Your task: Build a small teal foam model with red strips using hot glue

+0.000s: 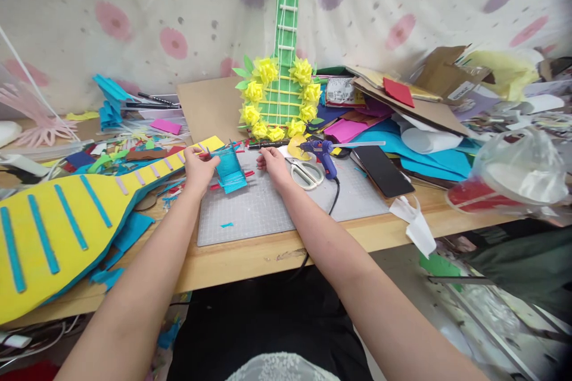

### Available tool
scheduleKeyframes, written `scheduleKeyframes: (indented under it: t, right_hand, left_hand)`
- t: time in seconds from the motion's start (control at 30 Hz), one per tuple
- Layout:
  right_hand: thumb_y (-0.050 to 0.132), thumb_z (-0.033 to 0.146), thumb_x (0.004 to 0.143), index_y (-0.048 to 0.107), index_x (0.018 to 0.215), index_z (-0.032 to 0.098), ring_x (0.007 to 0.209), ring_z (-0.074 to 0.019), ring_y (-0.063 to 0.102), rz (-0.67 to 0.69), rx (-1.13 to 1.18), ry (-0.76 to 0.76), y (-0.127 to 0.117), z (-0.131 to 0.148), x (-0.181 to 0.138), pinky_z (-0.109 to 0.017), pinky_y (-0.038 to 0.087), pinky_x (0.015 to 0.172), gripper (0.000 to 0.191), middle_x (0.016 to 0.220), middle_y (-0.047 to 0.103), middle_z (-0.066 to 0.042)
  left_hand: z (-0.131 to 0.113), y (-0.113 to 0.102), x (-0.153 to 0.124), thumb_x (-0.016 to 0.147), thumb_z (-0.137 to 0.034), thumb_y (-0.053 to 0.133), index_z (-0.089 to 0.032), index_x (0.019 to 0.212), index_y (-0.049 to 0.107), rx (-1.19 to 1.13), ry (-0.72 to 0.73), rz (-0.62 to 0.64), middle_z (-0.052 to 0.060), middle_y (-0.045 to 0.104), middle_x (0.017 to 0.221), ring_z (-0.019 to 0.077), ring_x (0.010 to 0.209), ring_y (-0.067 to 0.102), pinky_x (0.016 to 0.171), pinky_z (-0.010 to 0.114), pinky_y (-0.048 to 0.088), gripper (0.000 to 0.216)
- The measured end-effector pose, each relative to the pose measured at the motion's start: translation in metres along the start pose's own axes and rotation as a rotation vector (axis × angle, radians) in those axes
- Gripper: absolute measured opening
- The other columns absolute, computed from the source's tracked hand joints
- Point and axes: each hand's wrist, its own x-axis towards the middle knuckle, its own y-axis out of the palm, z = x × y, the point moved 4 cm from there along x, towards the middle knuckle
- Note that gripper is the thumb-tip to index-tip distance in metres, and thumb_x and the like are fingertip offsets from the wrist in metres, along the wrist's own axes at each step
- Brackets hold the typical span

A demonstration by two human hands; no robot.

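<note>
My left hand (201,169) pinches the left edge of a small blue craft piece (231,169), shaped like an open box with raised sides and thin dark tips along its top. Thin red sticks (249,174) poke out on its right side. Just right of it, my right hand (273,165) hovers over the mat with loosely curled fingers slightly apart; I see nothing in them. White-handled scissors (307,175) and a blue glue gun (325,158) lie beside that hand. A black marker (268,144) rests behind it. Beneath everything is a grey cutting mat (250,214).
A yellow guitar-shaped craft with blue strips (67,220) fills the left side. A green one with yellow flowers (286,41) stands at the back. A phone (383,171), a bagged red tub (487,187) and piled coloured sheets (424,158) are on the right. Paper scraps (111,155) lie left.
</note>
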Motion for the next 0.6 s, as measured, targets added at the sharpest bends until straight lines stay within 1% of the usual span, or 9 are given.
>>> scheduleKeyframes:
  t: [0.17, 0.27, 0.43, 0.6]
  right_hand:
    - [0.05, 0.023, 0.084, 0.047, 0.073, 0.019, 0.046, -0.0061, 0.05, -0.015, 0.008, 0.006, -0.002, -0.001, 0.002, -0.018, 0.045, 0.048, 0.012, 0.053, 0.052, 0.006]
    - [0.05, 0.022, 0.084, 0.047, 0.073, 0.019, 0.045, -0.0062, 0.05, -0.016, 0.0, 0.0, -0.002, -0.001, 0.002, -0.018, 0.045, 0.048, 0.012, 0.052, 0.053, 0.007]
    - [0.049, 0.022, 0.085, 0.047, 0.073, 0.019, 0.044, -0.0055, 0.049, -0.012, -0.006, -0.005, -0.001, 0.001, 0.0, -0.018, 0.044, 0.048, 0.013, 0.052, 0.053, 0.007]
    - [0.049, 0.023, 0.085, 0.047, 0.073, 0.019, 0.044, -0.0062, 0.049, -0.006, -0.027, -0.013, -0.001, 0.001, -0.001, -0.019, 0.043, 0.048, 0.013, 0.052, 0.053, 0.007]
  left_hand:
    - [-0.013, 0.011, 0.003, 0.047, -0.005, 0.062, -0.023, 0.082, 0.035, 0.084, 0.105, 0.048, -0.009, 0.048, 0.065, 0.0061, 0.054, 0.049, 0.055, 0.02, 0.038, 0.048]
    - [-0.016, 0.015, 0.003, 0.047, -0.005, 0.062, -0.023, 0.082, 0.034, 0.104, 0.118, 0.07, -0.009, 0.047, 0.065, 0.0067, 0.055, 0.05, 0.057, 0.021, 0.038, 0.048]
    - [-0.008, 0.017, 0.003, 0.049, -0.008, 0.062, -0.023, 0.083, 0.033, 0.065, 0.092, 0.116, -0.009, 0.049, 0.065, 0.0068, 0.055, 0.05, 0.058, 0.021, 0.038, 0.047]
    - [0.0, 0.016, 0.005, 0.049, -0.011, 0.063, -0.023, 0.084, 0.034, 0.064, 0.063, 0.142, -0.009, 0.05, 0.065, 0.0071, 0.056, 0.051, 0.058, 0.021, 0.037, 0.047]
